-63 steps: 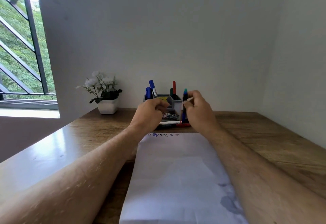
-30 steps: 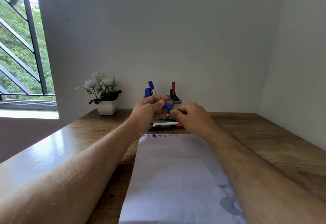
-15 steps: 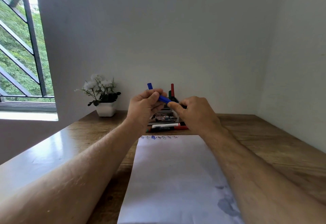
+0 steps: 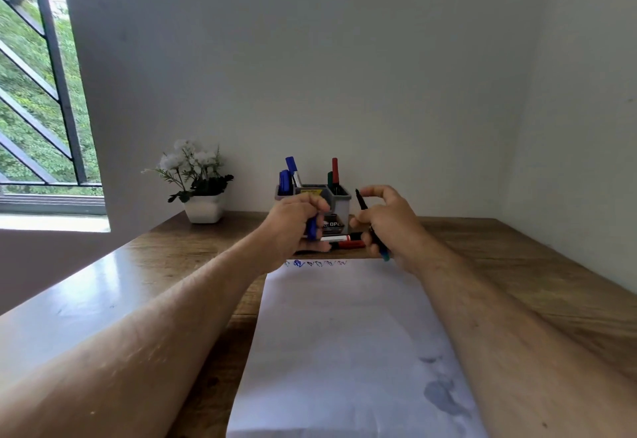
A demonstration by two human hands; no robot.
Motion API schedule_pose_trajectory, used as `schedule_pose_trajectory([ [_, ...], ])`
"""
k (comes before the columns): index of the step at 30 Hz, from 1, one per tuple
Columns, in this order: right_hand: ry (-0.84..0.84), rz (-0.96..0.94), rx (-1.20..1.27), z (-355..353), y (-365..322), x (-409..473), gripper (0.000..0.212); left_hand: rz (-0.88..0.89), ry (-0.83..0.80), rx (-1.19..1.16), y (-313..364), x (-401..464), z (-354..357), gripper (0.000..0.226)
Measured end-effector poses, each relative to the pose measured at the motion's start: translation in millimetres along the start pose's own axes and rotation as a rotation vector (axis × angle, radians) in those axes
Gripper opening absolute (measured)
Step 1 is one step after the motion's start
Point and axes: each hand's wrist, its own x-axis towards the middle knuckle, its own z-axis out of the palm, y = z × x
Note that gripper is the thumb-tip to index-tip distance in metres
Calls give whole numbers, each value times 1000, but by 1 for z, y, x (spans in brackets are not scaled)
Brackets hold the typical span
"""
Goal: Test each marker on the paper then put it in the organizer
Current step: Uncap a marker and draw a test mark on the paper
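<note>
Head: hands [image 4: 344, 224] hold uncapped marker [image 4: 362, 200], cap [image 4: 312, 227] apart.

The table [image 4: 499, 265] is brown wood with visible grain, glossy at the left where it reflects window light. The paper [image 4: 344, 334] on it is white and matt, with a grey smudge near the right. The far organizer [image 4: 339, 201] looks like grey matt plastic. The flower pot [image 4: 203, 208] is smooth white.

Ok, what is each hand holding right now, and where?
Left hand grips the blue cap in its curled fingers. Right hand holds the uncapped marker by its barrel, tip up.
</note>
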Motion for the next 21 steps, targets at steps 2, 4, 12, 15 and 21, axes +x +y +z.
schedule_pose_trajectory([
  [2, -24, 36, 77, 1, -2, -2, 32, 13, -72, 175, -3, 1, 0, 33],
  [4, -63, 74, 182, 4, -4, -6, 33, 28, -134, 331, -2, -1, 1, 34],
  [12, 100, -72, -41, -5, -7, -19, 7, 118, -389, 1177, -6, -6, -4, 17],
  [15, 101, -85, -149, -14, -4, -19, 21, 96, -391, 1174, -7, -4, -3, 20],
  [21, -76, 1, -299, -13, 10, -14, 12, 49, -354, 1231, -14, 1, -3, 34],
])
